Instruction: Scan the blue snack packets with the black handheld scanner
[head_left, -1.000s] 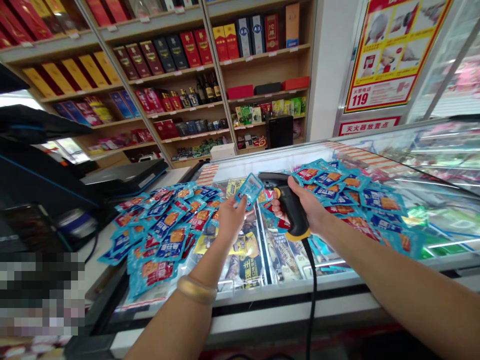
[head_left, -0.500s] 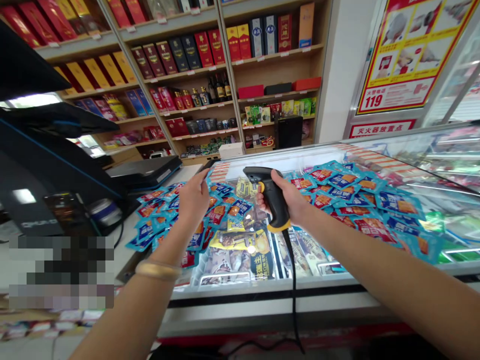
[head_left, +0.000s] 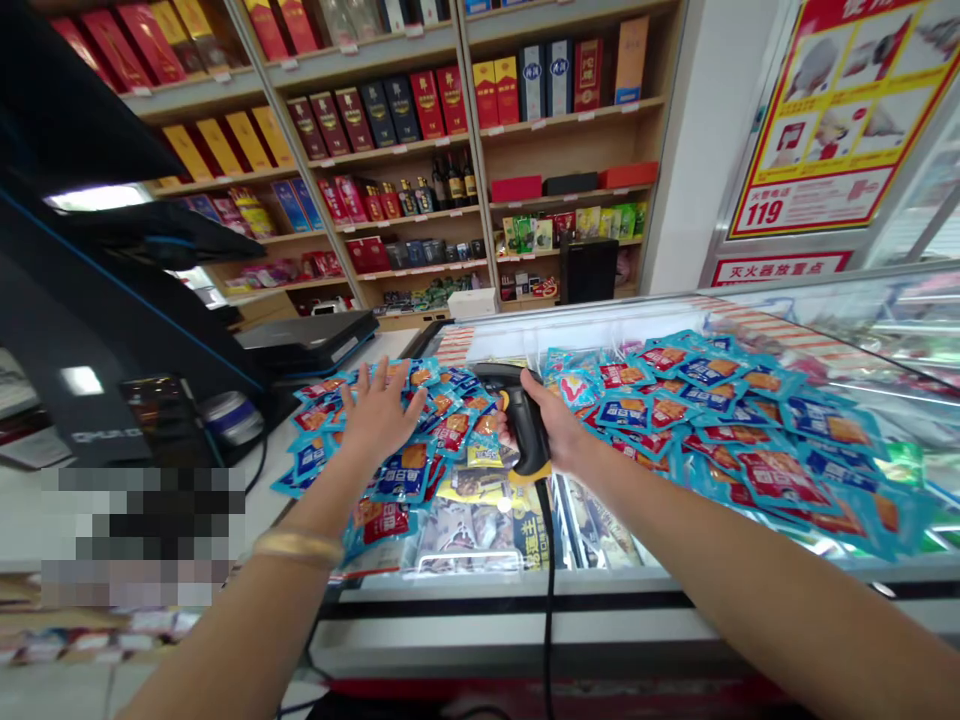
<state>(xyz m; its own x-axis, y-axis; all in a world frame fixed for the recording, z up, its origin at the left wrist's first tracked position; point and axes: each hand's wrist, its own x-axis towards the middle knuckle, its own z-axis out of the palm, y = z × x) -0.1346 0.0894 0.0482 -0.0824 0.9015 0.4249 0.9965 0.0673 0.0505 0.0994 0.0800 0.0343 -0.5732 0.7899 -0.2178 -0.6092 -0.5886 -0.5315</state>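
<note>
My right hand (head_left: 551, 425) is wrapped round the grip of a black and yellow barcode scanner (head_left: 526, 430), its head pointing left. A black cord (head_left: 548, 570) hangs from the grip down past the freezer's front edge. My left hand (head_left: 381, 415), fingers spread, is over the left pile of blue and red snack packets (head_left: 409, 470); whether it touches them I cannot tell. A larger pile of similar packets (head_left: 712, 400) covers the glass to the right of the scanner. Both piles lie on the glass top of a chest freezer (head_left: 600, 630).
Left of the freezer stand a dark checkout machine (head_left: 90, 330), a phone (head_left: 161, 420) and a flat black device (head_left: 307, 340). Wrapped ice creams (head_left: 469, 535) show through the glass. Behind are shelves of boxed bottles (head_left: 382, 110) and a fire-safety poster (head_left: 832, 120).
My left hand has opened from a loosely curled shape and spread over the left pile. The scanner, still in my right hand, has shifted slightly left and down. The camera view has turned slightly left.
</note>
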